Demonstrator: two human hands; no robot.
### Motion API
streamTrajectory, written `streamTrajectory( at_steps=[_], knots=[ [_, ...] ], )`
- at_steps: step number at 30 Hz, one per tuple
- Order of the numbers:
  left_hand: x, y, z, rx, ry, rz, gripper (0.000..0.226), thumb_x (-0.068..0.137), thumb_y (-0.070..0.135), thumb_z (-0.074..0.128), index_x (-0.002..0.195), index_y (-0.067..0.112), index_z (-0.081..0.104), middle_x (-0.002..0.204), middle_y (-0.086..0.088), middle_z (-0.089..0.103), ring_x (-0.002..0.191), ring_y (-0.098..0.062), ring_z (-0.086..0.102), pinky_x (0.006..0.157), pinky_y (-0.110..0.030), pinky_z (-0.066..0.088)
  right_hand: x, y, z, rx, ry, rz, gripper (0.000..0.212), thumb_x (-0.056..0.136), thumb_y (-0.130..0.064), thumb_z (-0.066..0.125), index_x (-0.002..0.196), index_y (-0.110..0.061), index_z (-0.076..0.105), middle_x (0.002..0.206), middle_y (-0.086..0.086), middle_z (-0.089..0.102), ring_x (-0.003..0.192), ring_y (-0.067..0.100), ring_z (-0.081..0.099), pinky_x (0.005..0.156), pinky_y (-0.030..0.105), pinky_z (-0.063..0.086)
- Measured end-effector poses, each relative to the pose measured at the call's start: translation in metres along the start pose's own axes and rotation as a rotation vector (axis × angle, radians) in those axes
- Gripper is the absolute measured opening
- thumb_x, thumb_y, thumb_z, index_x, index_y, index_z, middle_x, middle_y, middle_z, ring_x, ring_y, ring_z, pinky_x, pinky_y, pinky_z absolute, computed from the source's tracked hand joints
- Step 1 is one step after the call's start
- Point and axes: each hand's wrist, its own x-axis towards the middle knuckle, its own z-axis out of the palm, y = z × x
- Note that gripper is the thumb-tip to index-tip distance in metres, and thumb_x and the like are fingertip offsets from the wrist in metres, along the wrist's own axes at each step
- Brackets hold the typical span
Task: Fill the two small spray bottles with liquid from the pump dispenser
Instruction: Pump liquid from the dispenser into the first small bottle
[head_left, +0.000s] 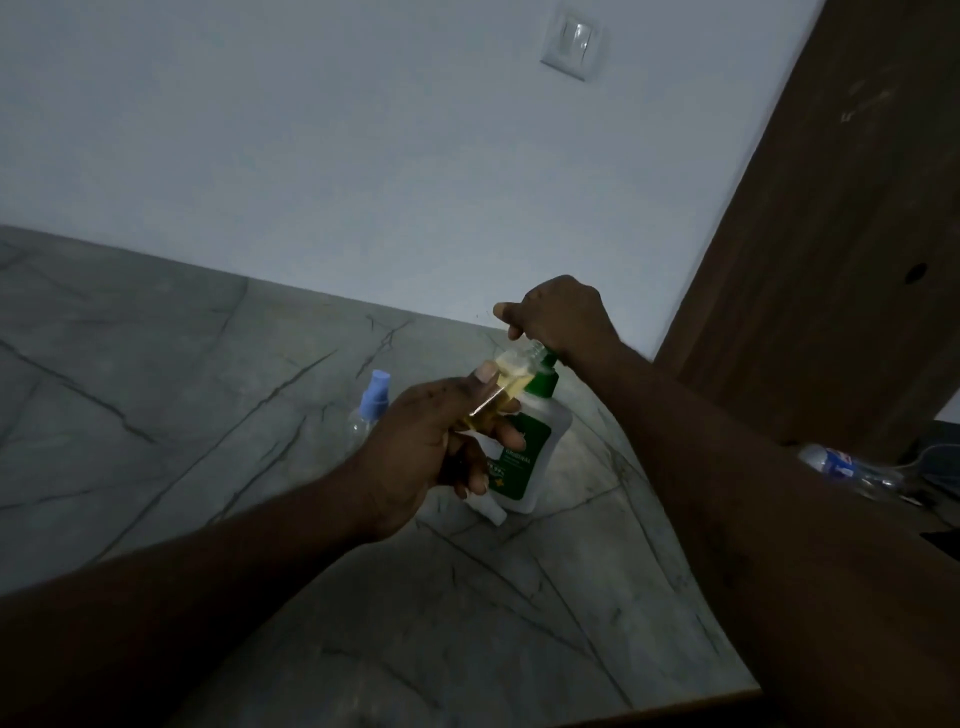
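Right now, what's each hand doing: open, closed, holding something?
Left hand: grips the small spray bottle, uncapped and partly filled with yellow liquid.
Right hand: fingers curled down over the green head of the pump dispenser.

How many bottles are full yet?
None looks finished. The left hand holds one small bottle, partly filled with yellow liquid, at the pump dispenser spout while the right hand grips the pump. The blue-capped bottle on the counter looks clear and capped, so it is left.
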Motion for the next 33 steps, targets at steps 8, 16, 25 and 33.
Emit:
streamTrajectory(
  at_steps=[8, 16, 25, 33],
  knots=[
    [-0.001, 0.000, 0.002, 0.016, -0.008, -0.022, 0.060, 0.089, 0.057, 0.048, 0.112, 0.007, 0.071, 0.095, -0.014, 0.076, 0.051, -0.022, 0.055, 0.051, -0.026, 0.044, -0.004, -0.001, -0.001, 0.019, 0.010, 0.001, 0.036, 0.087, -0.045, 0.069, 0.063, -0.018, 0.071, 0.049, -0.011, 0.057, 0.056, 0.007, 0.055, 0.065, 0.029, 0.047],
    [0.000, 0.002, 0.002, 0.002, -0.005, -0.010, 0.061, 0.088, 0.057, 0.048, 0.113, 0.007, 0.070, 0.094, -0.012, 0.076, 0.050, -0.022, 0.055, 0.050, -0.025, 0.046, -0.004, -0.004, -0.005, -0.008, 0.012, -0.021, 0.035, 0.087, -0.040, 0.070, 0.075, -0.008, 0.076, 0.063, -0.002, 0.064, 0.061, 0.013, 0.058, 0.071, 0.034, 0.054],
    [-0.001, 0.001, 0.002, 0.003, -0.008, -0.017, 0.062, 0.088, 0.058, 0.048, 0.113, 0.005, 0.070, 0.093, -0.013, 0.076, 0.050, -0.023, 0.055, 0.048, -0.024, 0.046, -0.007, -0.004, -0.006, -0.017, 0.002, -0.057, 0.035, 0.091, -0.039, 0.066, 0.075, -0.009, 0.077, 0.057, -0.011, 0.058, 0.057, 0.007, 0.055, 0.068, 0.028, 0.048],
    [0.000, 0.001, 0.002, -0.008, -0.012, 0.006, 0.060, 0.088, 0.057, 0.049, 0.115, 0.007, 0.070, 0.094, -0.011, 0.076, 0.050, -0.022, 0.056, 0.052, -0.026, 0.046, -0.006, -0.010, -0.016, 0.113, 0.039, -0.074, 0.050, 0.099, -0.048, 0.054, 0.062, -0.020, 0.073, 0.060, -0.009, 0.061, 0.062, 0.012, 0.060, 0.060, 0.026, 0.046]
  ],
)
